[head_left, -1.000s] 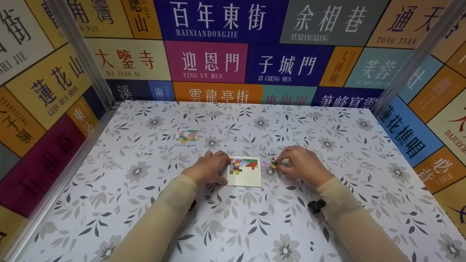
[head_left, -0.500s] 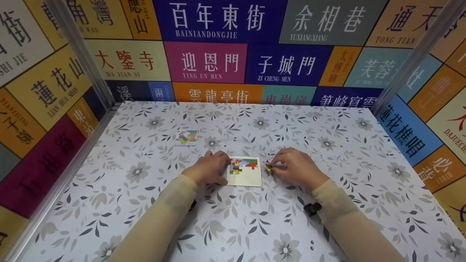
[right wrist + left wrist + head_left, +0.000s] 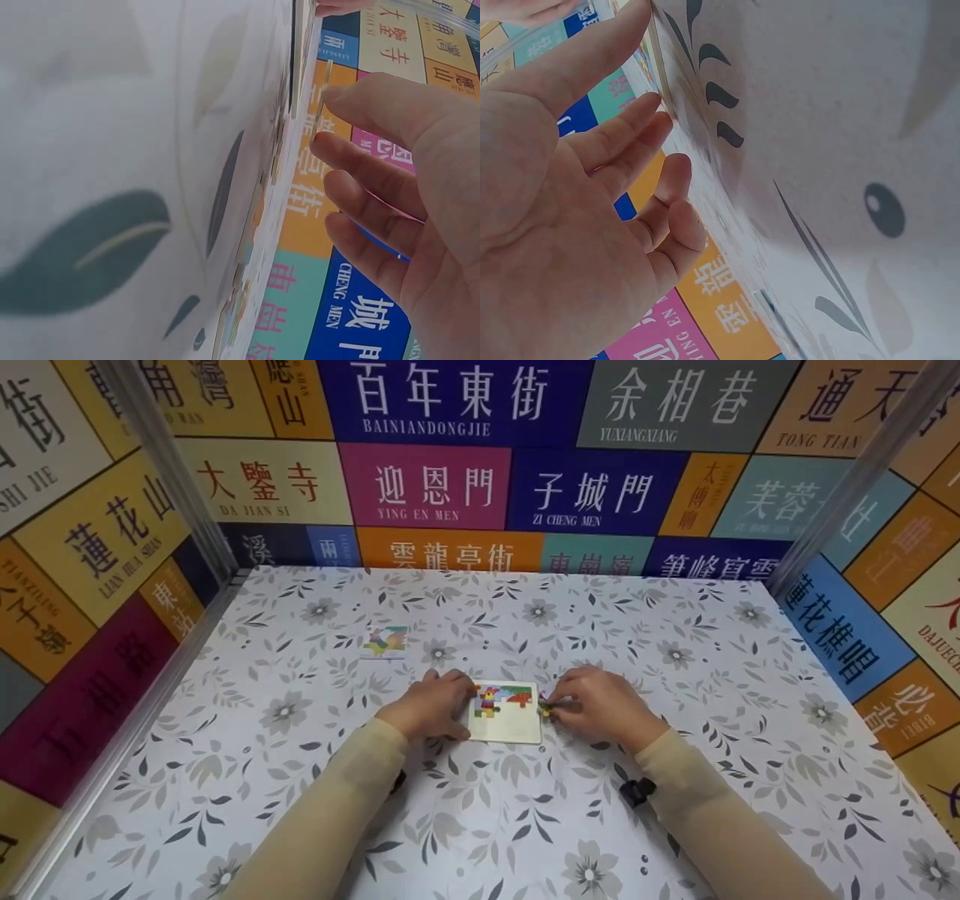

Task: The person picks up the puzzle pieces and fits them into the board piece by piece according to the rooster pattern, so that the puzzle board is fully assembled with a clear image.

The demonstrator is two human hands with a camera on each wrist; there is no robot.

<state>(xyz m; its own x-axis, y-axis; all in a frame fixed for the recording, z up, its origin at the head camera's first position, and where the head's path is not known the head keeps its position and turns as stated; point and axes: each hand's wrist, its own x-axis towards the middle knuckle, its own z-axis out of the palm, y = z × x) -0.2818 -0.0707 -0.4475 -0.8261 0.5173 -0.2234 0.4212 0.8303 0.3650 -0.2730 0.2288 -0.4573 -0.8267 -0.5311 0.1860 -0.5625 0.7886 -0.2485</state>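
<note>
Your right hand (image 3: pixel 604 706) pinches a thin puzzle piece (image 3: pixel 321 109) between thumb and index finger, its remaining fingers bent and free. You have that piece just beside the right edge of the white board (image 3: pixel 514 729), nearer the far corner than the near one; whether it touches the edge I cannot tell. Your left hand (image 3: pixel 429 706) lies unclenched at the board's left edge, thumb at the near corner, fingertips by the far one, touching it without wrapping round it. In front of you, the board sits near the middle of the flower-patterned table (image 3: pixel 465 825). Its joined pieces (image 3: pixel 488 702) run along the far edge and partway down the left, leaving pale surface toward the near edge. A small picture card (image 3: pixel 385 642) lies flat between the board and the table's far left corner. Behind the table's far edge stands a wall (image 3: pixel 431 487) of coloured lettered panels. You wear beige sleeves (image 3: pixel 720 817).
</note>
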